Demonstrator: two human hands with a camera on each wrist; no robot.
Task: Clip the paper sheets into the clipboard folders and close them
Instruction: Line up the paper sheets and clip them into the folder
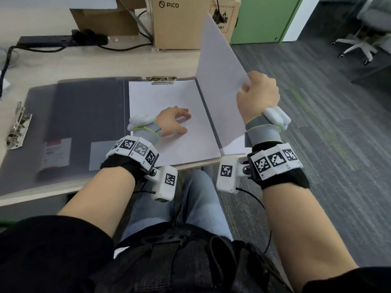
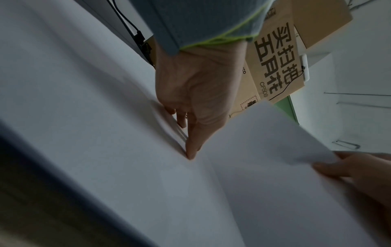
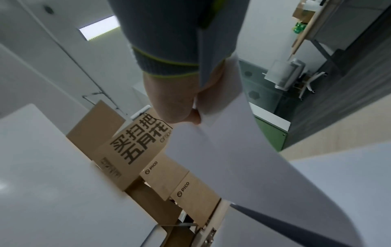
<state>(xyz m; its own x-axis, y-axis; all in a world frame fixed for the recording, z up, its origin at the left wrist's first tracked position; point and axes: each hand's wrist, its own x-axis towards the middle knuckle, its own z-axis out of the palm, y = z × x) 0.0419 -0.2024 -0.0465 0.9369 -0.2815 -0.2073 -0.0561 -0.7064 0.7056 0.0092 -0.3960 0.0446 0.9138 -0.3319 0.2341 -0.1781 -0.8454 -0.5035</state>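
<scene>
An open clipboard folder lies at the desk's front right. A white paper sheet (image 1: 169, 98) lies on its board under the metal clip (image 1: 163, 79) at the top edge. My left hand (image 1: 175, 121) rests on the sheet, fingers spread, fingertips (image 2: 190, 153) pressing the paper (image 2: 105, 117). My right hand (image 1: 257, 96) pinches the outer edge of the folder cover (image 1: 218, 70), which is pale on its inner face. The cover stands raised and tilted over the right side, hinged at the spine. In the right wrist view the hand (image 3: 175, 103) grips the curved cover (image 3: 222, 158).
A dark grey closed folder (image 1: 84, 115) lies to the left on the desk, with another metal clip (image 1: 18, 125) further left. Cardboard boxes (image 1: 184, 22) and a power strip (image 1: 48, 40) stand at the back. The desk's front edge (image 1: 42, 193) is near my lap; carpet floor lies to the right.
</scene>
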